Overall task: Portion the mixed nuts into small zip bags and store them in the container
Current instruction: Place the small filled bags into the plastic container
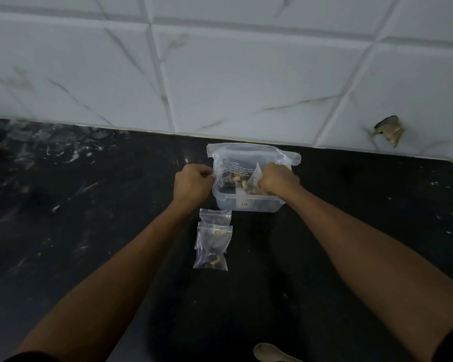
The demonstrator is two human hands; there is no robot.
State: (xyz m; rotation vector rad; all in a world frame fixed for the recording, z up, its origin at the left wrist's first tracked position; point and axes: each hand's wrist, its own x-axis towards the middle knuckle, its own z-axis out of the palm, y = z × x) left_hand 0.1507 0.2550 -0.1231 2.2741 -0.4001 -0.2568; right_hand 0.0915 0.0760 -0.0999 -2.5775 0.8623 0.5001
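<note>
- Nuts bag (236, 176) sits in container (246, 205), my left hand (192, 184) pinching its edge to steady it
- right hand (276, 180) grips small bag (254, 176) inside for storing
- two filled bags (212, 241) wait nearby

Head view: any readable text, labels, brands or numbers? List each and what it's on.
Nothing here reads legibly.
Large clear bag in the container: block of white print, several lines, too blurred to read; its heading may end in "TION", not certain.
Clear plastic container: small dark label on the near wall, too small to read.
Small zip bags on the counter: no print visible.
</note>
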